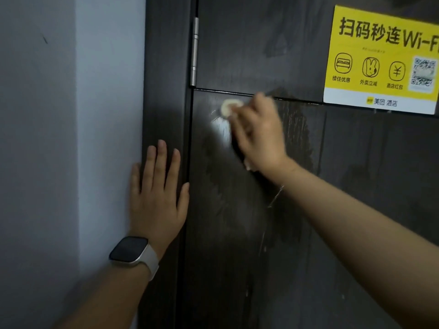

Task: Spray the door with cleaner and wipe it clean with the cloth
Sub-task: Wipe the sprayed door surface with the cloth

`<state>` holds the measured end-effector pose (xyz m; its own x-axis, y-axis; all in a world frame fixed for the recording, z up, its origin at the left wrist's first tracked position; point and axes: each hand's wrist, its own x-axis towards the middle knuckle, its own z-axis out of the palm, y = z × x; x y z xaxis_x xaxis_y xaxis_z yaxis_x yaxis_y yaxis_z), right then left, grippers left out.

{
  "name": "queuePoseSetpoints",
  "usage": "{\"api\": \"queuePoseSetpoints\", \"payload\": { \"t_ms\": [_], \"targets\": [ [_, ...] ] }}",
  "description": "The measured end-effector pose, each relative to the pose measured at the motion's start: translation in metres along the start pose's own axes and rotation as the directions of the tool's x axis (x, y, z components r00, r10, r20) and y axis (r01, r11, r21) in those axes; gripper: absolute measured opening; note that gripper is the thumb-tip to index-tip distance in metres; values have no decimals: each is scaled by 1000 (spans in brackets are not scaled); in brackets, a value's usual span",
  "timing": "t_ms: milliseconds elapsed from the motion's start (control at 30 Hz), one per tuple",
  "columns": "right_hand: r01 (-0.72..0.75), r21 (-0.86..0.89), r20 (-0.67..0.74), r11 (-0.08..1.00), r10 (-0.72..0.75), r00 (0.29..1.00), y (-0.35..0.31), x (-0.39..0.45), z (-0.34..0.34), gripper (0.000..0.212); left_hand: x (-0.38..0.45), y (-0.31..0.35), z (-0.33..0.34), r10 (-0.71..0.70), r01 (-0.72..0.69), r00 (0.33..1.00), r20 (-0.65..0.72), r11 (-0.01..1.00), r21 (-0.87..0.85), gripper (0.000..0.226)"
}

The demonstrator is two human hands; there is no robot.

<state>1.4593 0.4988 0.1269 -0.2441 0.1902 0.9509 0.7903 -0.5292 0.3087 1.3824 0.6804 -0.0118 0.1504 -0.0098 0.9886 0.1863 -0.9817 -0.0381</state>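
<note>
The right hand (259,131) clenches a pale cloth (229,108) and presses it to the dark door (237,210), just below the panel seam, near the hinge (194,51). Damp streaks around it suggest wiping is under way. The left hand (158,193) lies flat, fingers straight, across the frame (166,91) and wall (71,138), likely as a brace. A yellow sticker (382,55) sits above right. No spray bottle shows.

My door (237,222) is dark wood, streaked with wet smears; a yellow Wi-Fi sticker (382,58) is stuck at its upper right; a metal hinge (194,51) runs along its left edge.
</note>
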Motion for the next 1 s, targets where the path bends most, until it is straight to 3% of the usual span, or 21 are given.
{"api": "queuePoseSetpoints", "payload": {
  "t_ms": [67, 133, 167, 233, 300, 333, 433, 500, 633, 833, 933, 1000],
  "targets": [
    [-202, -16, -156, 979, 197, 968, 24, 19, -12, 14, 0, -2, 1, 17, -17, 1000, 3, 1000, -8, 67],
    [-270, 23, -195, 963, 269, 943, 21, 24, -9, 13, -2, -2, 2, 9, -9, 1000, -1, 1000, -17, 67],
    [-227, 34, -165, 973, 229, 959, 10, 20, -2, 13, -3, -1, 2, 5, -5, 1000, -3, 1000, -18, 66],
    [3, 62, -5, 998, -3, 1000, -12, 7, 8, 13, -3, -1, 1, 3, -3, 1000, 0, 1000, -13, 66],
    [208, 71, 156, 976, -217, 964, -13, 7, 4, 16, -2, -1, -1, 6, -6, 1000, 10, 1000, -9, 65],
    [226, 43, 163, 973, -230, 960, -5, 16, 2, 17, -1, -1, -2, 6, -6, 1000, 14, 1000, -10, 65],
    [-27, -9, -26, 1000, 27, 999, 13, 44, -3, 17, -2, -1, 0, 1, 0, 1000, 12, 1000, -12, 64],
    [-79, 6, -60, 997, 79, 995, -1, 38, 7, 15, -3, -2, 1, 3, -3, 1000, 5, 1000, -13, 64],
    [258, 65, 152, 964, -266, 952, -22, 19, 17, 15, -4, -2, 0, 8, -8, 1000, 2, 1000, -3, 64],
    [147, 6, 25, 989, -147, 989, -20, 52, 18, 12, -4, -1, -1, -12, 12, 1000, 9, 999, -52, 57],
    [257, 55, 144, 965, -262, 954, -27, 15, 14, 15, -5, 0, -1, -22, 22, 1000, -4, 996, -85, 56],
    [369, 127, 279, 921, -390, 877, -34, -30, 7, 19, -6, -1, -1, -29, 26, 999, -23, 994, -110, 55]
  ]
}}
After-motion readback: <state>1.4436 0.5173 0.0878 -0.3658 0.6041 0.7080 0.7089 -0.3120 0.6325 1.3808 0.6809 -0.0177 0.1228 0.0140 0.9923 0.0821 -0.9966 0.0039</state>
